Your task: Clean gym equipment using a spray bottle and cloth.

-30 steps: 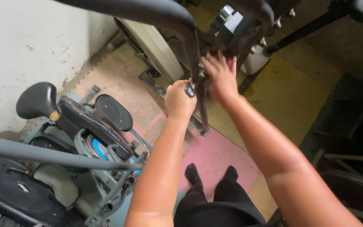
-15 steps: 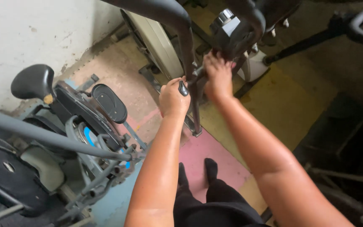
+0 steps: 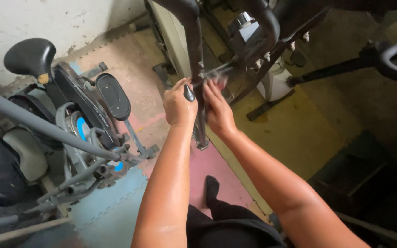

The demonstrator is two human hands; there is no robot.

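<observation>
My left hand (image 3: 178, 104) is clenched around a small dark-handled tool (image 3: 189, 93), its rounded black end poking up out of the fist. My right hand (image 3: 218, 110) sits just beside it at three o'clock, fingers wrapped onto the dark upright post (image 3: 195, 69) of the exercise machine; how firm that grip is, I cannot tell. The tool's handle sits right against the post. At twelve o'clock from the hands, the post curves up into a padded black handlebar (image 3: 267, 23) with a grey knob (image 3: 241, 20) near it. Out at nine o'clock stands another machine with a black saddle (image 3: 29, 56), an oval foot pedal (image 3: 112, 96) and a long grey bar (image 3: 42, 126). Below, the floor (image 3: 299, 133) shows yellow, pink and blue mats.
</observation>
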